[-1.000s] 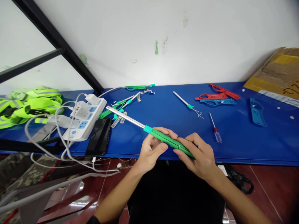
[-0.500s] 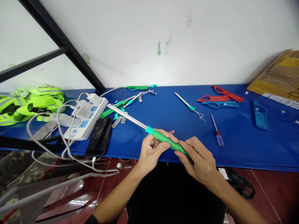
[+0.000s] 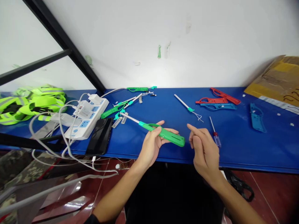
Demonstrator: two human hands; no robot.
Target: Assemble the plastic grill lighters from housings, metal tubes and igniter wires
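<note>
My left hand (image 3: 153, 143) grips a green plastic handle (image 3: 168, 136) with a teal collar and a thin metal rod that points left and away over the blue table (image 3: 245, 143). The handle's butt end sticks out free to the right. My right hand (image 3: 204, 148) hovers just right of that end, holding nothing, its fingers loosely curled and apart. A small screwdriver with a red and clear handle (image 3: 215, 132) lies on the table right beside my right hand.
A white power strip (image 3: 87, 116) with plugs and cables and a black phone (image 3: 100, 137) lie at the left. Green parts (image 3: 113, 109) and a loose rod (image 3: 187, 106) sit mid-table. Red and blue handle shells (image 3: 218, 101) and a cardboard box (image 3: 277, 76) are at the right.
My right hand has let go of the green handle and drawn back to the right. The left hand has turned the tool and lowered it toward the table.
</note>
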